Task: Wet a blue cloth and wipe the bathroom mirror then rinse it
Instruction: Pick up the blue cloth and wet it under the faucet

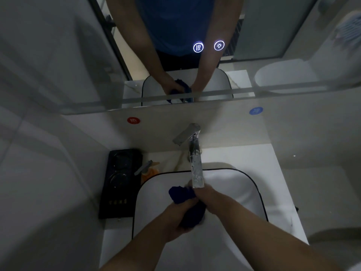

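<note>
Left hand [173,220] and right hand [207,194] clench the bunched blue cloth [178,194], fingertips buried in it, tap [197,173] just beyond the right hand; running water indiscernible.

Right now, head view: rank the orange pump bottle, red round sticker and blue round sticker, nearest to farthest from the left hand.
1. Orange pump bottle: on the counter beside the basin, up and left of the left hand, which grips the blue cloth.
2. Red round sticker: on the back wall, left of the chrome tap.
3. Blue round sticker: on the back wall, far right.
</note>
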Tool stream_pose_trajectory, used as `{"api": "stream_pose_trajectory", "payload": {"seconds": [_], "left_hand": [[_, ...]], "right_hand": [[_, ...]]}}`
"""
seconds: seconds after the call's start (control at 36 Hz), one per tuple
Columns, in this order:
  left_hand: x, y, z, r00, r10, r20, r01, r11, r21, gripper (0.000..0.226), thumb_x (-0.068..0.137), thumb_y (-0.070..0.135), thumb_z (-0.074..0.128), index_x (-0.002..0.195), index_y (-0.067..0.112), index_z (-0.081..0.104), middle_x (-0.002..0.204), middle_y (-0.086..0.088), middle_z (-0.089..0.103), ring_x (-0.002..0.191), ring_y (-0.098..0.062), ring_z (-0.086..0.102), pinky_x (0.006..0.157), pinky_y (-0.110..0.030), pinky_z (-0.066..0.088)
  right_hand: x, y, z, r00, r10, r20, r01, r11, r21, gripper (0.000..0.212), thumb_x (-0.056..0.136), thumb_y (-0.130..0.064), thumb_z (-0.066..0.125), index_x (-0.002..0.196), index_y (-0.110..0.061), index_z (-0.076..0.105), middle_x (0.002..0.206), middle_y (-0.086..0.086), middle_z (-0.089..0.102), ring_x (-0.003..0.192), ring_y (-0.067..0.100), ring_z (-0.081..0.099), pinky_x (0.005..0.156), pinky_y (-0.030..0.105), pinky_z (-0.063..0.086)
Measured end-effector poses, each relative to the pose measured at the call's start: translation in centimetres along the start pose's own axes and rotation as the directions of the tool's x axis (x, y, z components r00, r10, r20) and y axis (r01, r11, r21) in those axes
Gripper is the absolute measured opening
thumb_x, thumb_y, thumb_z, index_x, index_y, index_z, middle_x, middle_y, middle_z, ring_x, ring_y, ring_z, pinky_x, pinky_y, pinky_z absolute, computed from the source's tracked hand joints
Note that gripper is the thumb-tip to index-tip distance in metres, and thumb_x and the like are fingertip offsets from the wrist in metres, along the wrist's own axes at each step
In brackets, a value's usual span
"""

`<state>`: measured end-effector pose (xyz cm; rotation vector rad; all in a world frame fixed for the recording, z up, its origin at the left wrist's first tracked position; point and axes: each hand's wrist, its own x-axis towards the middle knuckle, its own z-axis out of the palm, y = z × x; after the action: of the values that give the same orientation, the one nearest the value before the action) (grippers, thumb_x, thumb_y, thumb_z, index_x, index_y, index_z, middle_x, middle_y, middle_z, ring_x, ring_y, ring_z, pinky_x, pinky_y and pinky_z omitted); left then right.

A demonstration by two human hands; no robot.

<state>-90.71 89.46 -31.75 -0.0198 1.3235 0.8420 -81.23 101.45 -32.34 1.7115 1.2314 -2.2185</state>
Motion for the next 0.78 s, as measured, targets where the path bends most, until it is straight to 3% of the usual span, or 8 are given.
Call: {"api": "stream_pose_trajectory", "payload": {"seconds": [0.08, 0.14, 0.25, 0.36, 0.47, 0.58, 0.69, 0.78], "left_hand": [[0.5, 0.7, 0.3, 0.989, 0.105, 0.104, -0.134, 0.933, 0.335, 0.032, 0.099, 0.018, 0.061, 0.073, -0.001, 0.053, 0.071, -0.018, 0.055, 0.052, -0.028, 0.051, 0.050, -0.033, 0.042], [0.9, 1.2, 1.0, 0.995, 0.080, -0.067, -0.044, 0.907, 0.419, 0.023, 0.095, 0.020, 0.065, 0.077, 0.006, 0.063, 0.073, -0.016, 0.064, 0.057, -0.025, 0.062, 0.054, -0.032, 0.047], [2.6, 1.3, 1.2, 0.955, -0.010, -0.296, 0.066, 0.982, 0.177, 0.021, 0.088, 0.019, 0.081, 0.102, 0.003, 0.078, 0.088, -0.014, 0.081, 0.082, -0.032, 0.079, 0.069, -0.037, 0.064], [3.1, 1.7, 2.0, 0.971, -0.114, -0.209, 0.082, 0.984, -0.157, 0.031, 0.095, 0.026, 0.073, 0.116, 0.004, 0.074, 0.110, -0.019, 0.080, 0.101, -0.036, 0.075, 0.093, -0.053, 0.063], [3.1, 2.0, 2.9, 0.986, -0.144, -0.087, 0.092, 0.893, -0.440, 0.039, 0.097, 0.026, 0.067, 0.127, 0.001, 0.069, 0.124, -0.030, 0.074, 0.124, -0.047, 0.067, 0.105, -0.058, 0.053], [3.0, 1.8, 4.2, 0.990, -0.124, -0.063, 0.083, 0.891, -0.446, 0.037, 0.099, 0.011, 0.062, 0.134, -0.001, 0.066, 0.138, -0.034, 0.065, 0.130, -0.050, 0.062, 0.105, -0.060, 0.053], [3.0, 1.3, 4.3, 0.991, -0.113, -0.072, 0.088, 0.954, -0.286, 0.034, 0.090, 0.002, 0.063, 0.123, 0.006, 0.066, 0.124, -0.029, 0.073, 0.118, -0.046, 0.068, 0.110, -0.057, 0.052], [2.9, 1.6, 4.1, 0.988, -0.091, -0.122, 0.078, 0.991, -0.110, 0.027, 0.080, 0.000, 0.067, 0.107, 0.007, 0.067, 0.098, -0.020, 0.075, 0.089, -0.035, 0.072, 0.080, -0.042, 0.058]], "right_hand": [[0.0, -0.1, -1.0, 0.991, 0.033, 0.129, -0.039, 0.998, 0.042, 0.007, 0.102, -0.012, 0.062, 0.096, -0.007, 0.060, 0.086, 0.010, 0.061, 0.078, 0.023, 0.061, 0.074, 0.035, 0.051], [0.0, -0.2, -1.0, 0.989, 0.067, 0.134, -0.072, 0.997, 0.033, 0.015, 0.104, -0.020, 0.062, 0.104, -0.005, 0.064, 0.100, 0.013, 0.069, 0.090, 0.028, 0.068, 0.081, 0.039, 0.056], [-0.6, -0.4, -1.2, 0.998, 0.020, 0.062, -0.022, 0.999, 0.030, 0.020, 0.102, -0.028, 0.073, 0.111, -0.011, 0.074, 0.112, 0.016, 0.078, 0.107, 0.035, 0.074, 0.089, 0.043, 0.061], [-1.5, -0.1, -1.7, 0.996, 0.040, -0.076, -0.023, 0.977, 0.212, 0.020, 0.102, -0.027, 0.068, 0.095, -0.011, 0.078, 0.088, 0.012, 0.082, 0.086, 0.030, 0.077, 0.077, 0.036, 0.060], [-2.1, 1.2, -2.3, 0.983, 0.032, -0.181, -0.004, 0.989, 0.151, 0.023, 0.108, -0.034, 0.055, 0.114, -0.020, 0.071, 0.120, 0.014, 0.072, 0.107, 0.032, 0.072, 0.092, 0.053, 0.065], [-2.8, 1.5, -2.9, 0.969, -0.021, -0.245, -0.012, 0.991, -0.131, 0.047, 0.112, -0.048, 0.048, 0.125, -0.009, 0.069, 0.131, 0.018, 0.070, 0.122, 0.036, 0.067, 0.108, 0.049, 0.055], [-3.2, 1.0, -4.1, 0.913, -0.187, -0.364, 0.067, 0.946, -0.317, 0.029, 0.108, -0.027, 0.048, 0.114, -0.012, 0.072, 0.120, 0.014, 0.075, 0.106, 0.029, 0.070, 0.092, 0.037, 0.056], [-4.3, -0.7, -4.5, 0.772, -0.439, -0.459, 0.251, 0.875, -0.414, 0.027, 0.102, -0.021, 0.053, 0.122, -0.019, 0.071, 0.121, -0.001, 0.068, 0.111, 0.022, 0.067, 0.092, 0.027, 0.047]]}}
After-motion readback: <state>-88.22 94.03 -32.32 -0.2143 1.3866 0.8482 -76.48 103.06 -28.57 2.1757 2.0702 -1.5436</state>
